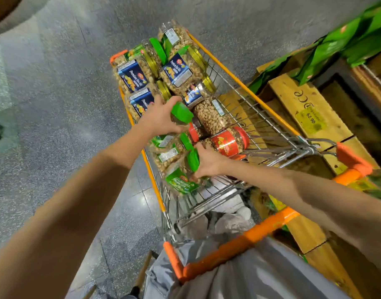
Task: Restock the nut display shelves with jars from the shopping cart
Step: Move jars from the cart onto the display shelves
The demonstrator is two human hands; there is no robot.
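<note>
shopping cart (245,86): is seen well filled with nut jars (178,70), so most restocking is judged not yet done | left grip (161,117): is clenched on a green-lidded jar (182,111) inside the cart | right grip (209,162): is clenched on a second green-lidded jar (181,182) at the near end

blue-label jar (132,77): "Premium Nut Mix" | price tag (312,120): "62.90"
</note>
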